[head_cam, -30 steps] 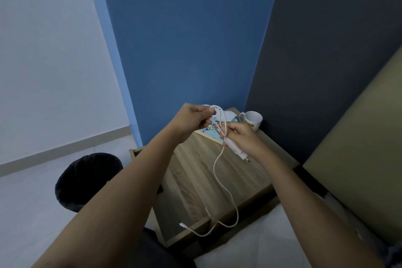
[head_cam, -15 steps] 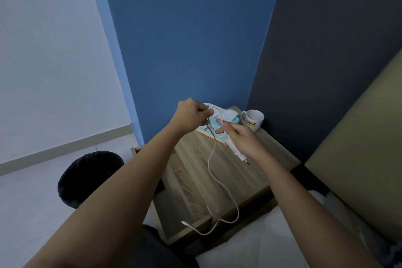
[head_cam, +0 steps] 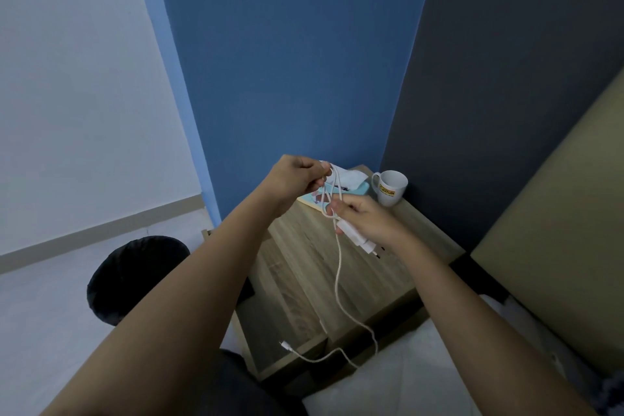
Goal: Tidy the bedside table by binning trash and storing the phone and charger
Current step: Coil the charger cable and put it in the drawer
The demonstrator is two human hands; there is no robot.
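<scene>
Above the wooden bedside table (head_cam: 304,273) my right hand (head_cam: 366,218) grips the white charger plug (head_cam: 358,238) together with loops of its white cable (head_cam: 338,280). My left hand (head_cam: 295,177) pinches the top of those loops, a little higher and to the left. The loose cable end hangs down over the table's front edge and finishes in a small connector (head_cam: 285,345). At the table's back lie a crumpled white tissue (head_cam: 349,176) and a teal flat thing (head_cam: 358,190), partly hidden by my hands. I see no phone clearly.
A white mug (head_cam: 391,191) stands at the table's back right corner by the dark wall. A colourful card or booklet (head_cam: 312,201) lies under my hands. A black bin (head_cam: 135,277) stands on the floor left of the table. White bedding (head_cam: 405,371) and a padded headboard (head_cam: 557,230) are at the right.
My left hand has drawn more cable up into loops at my right hand. The hanging length has shortened slightly and its connector has shifted a little on the front edge.
</scene>
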